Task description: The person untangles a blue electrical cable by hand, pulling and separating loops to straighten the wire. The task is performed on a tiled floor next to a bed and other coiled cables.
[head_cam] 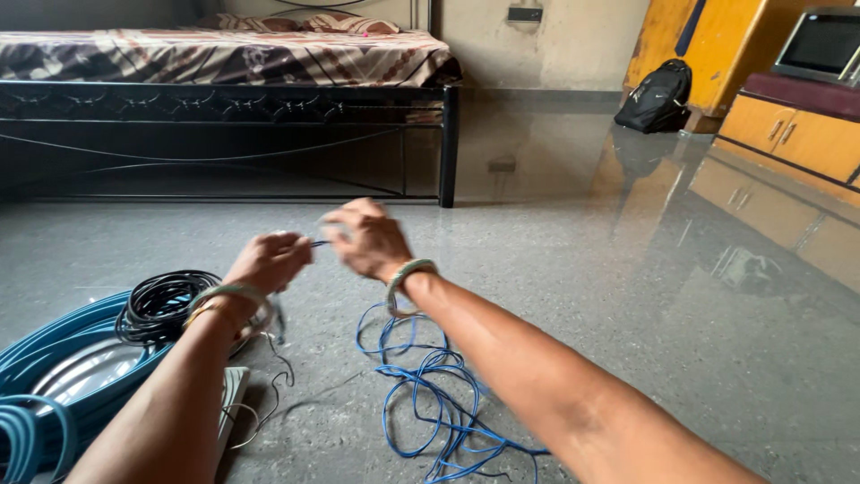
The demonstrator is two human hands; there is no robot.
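Observation:
My left hand (269,260) and my right hand (367,237) are raised over the floor, close together, both pinching a thin blue wire (421,394) between them. The rest of that wire lies in loose tangled loops on the grey floor below my right forearm. Both wrists wear bangles. The hands are slightly blurred.
A coil of black cable (161,305) and a thicker light-blue coil (45,367) lie at the left, with a thin dark wire (278,376) beside them. A metal-framed bed (224,99) stands behind. A black backpack (658,97) leans by orange cabinets (788,134) at the right.

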